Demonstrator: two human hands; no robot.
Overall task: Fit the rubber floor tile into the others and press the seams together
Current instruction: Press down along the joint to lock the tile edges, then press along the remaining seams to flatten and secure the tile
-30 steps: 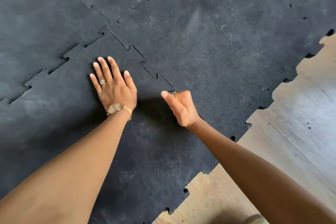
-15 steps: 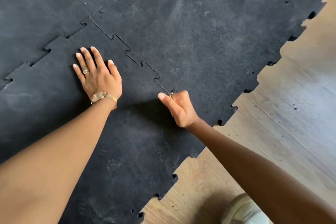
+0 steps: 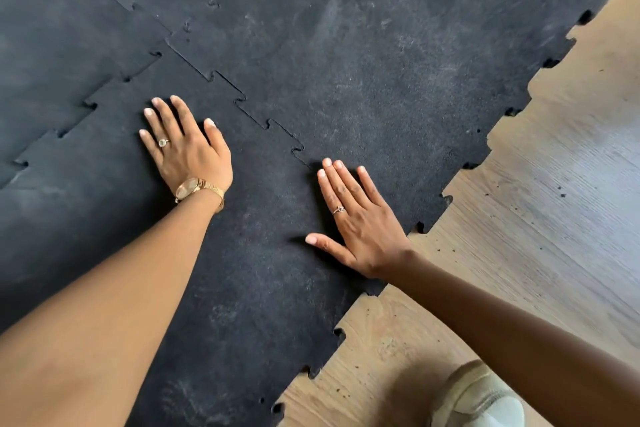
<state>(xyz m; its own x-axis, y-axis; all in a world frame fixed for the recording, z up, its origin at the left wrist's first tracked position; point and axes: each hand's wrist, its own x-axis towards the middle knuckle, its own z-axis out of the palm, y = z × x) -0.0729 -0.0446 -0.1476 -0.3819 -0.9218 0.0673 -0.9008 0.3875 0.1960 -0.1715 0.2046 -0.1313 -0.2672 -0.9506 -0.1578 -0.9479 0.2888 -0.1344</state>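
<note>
Rubber floor tile (image 3: 242, 281): black, speckled, lay flat on the floor under both my hands, its toothed edges meeting the other tiles up and to the left.
Seam to upper-right tile (image 3: 242, 100): ran diagonally between my hands; tabs sat in their notches, thin dark line visible along it.
Seam to left tile (image 3: 90, 104): stepped line up-left of my left hand, small gaps showing at the notches.
Neighbouring tiles (image 3: 381, 45): same black rubber, scuffed with pale marks, filled the top of the view.
Left hand (image 3: 188, 149): flat, palm down on the tile, fingers spread and pointing up-left, gripping nothing.
Right hand (image 3: 356, 218): flat, palm down, fingers straight, thumb out to the left, fingertips at the lower end of the diagonal seam; gripping nothing.
Watch (image 3: 194, 189): gold-toned with mesh band, on my left wrist; dial text too small to read.
Rings (image 3: 162, 142): one on each hand.
Wood floor (image 3: 554, 184): bare light planks to the right of the tiles' free toothed edge, dark crumbs scattered on it.
Shoe (image 3: 481, 399): pale, at bottom right, on the wood.
Writing/brands: none I could read on the tiles.
</note>
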